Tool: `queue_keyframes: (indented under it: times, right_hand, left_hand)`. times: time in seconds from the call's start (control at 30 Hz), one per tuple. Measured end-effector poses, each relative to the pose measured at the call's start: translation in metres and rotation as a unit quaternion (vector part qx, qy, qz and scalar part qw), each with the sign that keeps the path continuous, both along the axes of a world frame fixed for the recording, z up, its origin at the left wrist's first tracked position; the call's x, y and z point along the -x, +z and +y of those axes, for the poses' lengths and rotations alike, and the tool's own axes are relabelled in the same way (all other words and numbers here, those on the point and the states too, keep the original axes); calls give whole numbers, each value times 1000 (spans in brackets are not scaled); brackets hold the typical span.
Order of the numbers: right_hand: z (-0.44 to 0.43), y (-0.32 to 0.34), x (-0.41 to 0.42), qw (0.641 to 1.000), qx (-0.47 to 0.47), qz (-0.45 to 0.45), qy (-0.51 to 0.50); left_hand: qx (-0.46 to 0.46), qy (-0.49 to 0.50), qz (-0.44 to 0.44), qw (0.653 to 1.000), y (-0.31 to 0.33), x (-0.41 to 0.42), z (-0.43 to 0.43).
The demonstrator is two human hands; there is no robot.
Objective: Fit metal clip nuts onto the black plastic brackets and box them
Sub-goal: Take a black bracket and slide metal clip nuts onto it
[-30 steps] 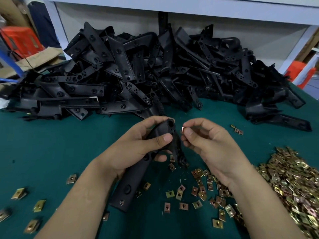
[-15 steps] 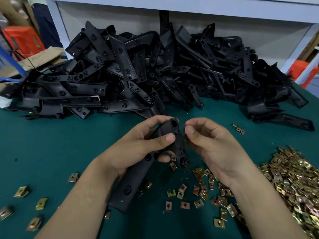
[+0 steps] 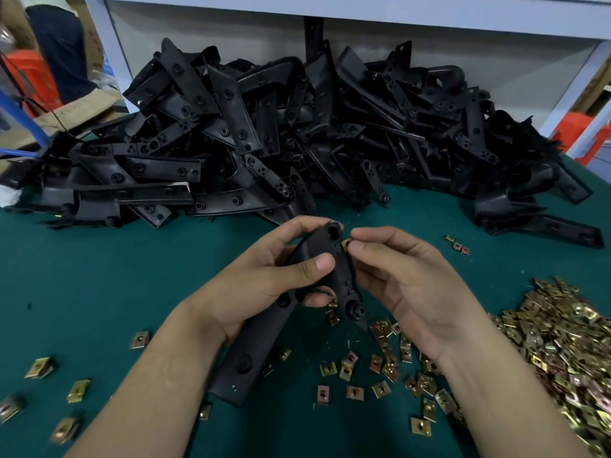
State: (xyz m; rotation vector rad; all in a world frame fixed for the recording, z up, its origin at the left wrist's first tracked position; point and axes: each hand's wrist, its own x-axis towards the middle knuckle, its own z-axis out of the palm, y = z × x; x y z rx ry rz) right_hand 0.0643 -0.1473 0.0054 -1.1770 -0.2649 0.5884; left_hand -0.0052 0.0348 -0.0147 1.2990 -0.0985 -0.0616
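My left hand (image 3: 264, 279) grips a long black plastic bracket (image 3: 254, 342) above the green table, its upper end raised and its lower end pointing toward me. My right hand (image 3: 406, 282) pinches a small brass-coloured clip nut (image 3: 346, 243) between thumb and forefinger, pressed against the bracket's upper right edge. A second clip nut (image 3: 332, 302) shows at the bracket's lower edge under my left fingers.
A big heap of black brackets (image 3: 297, 137) fills the back of the green table (image 3: 82, 285). Loose clip nuts (image 3: 380, 368) lie below my hands, a dense pile of them (image 3: 568, 352) at the right. Cardboard (image 3: 66, 114) sits back left.
My right hand has brought the clip nut against the bracket's upper edge. The left hand holds the bracket much as before.
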Motion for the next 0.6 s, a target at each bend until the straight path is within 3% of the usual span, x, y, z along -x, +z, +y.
queue_keyframes:
  times: [0.33,0.6]
  right_hand:
    - [6,-1,8,999,5,25,-22]
    - [8,-2,13,999,15,20,21]
  left_hand:
    - [-22,20,-13,999,1,0,-2]
    - [-49,12,2,999,-3,0,1]
